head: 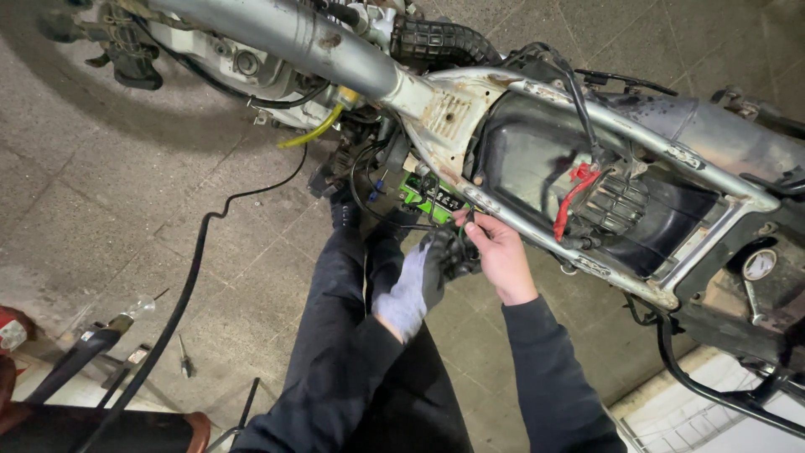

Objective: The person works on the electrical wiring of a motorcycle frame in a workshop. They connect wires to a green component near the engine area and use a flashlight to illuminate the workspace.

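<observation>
Right hand (501, 252) pinches a wire (464, 220) beside the frame (537, 235); gloved left hand (428, 273) grips the connector (459, 256) below: keep it steady.

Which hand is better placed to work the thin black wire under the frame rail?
Right. The bare right hand already has its fingertips on the black wire beside the frame rail. The gloved left hand sits lower, against a dark part.
</observation>
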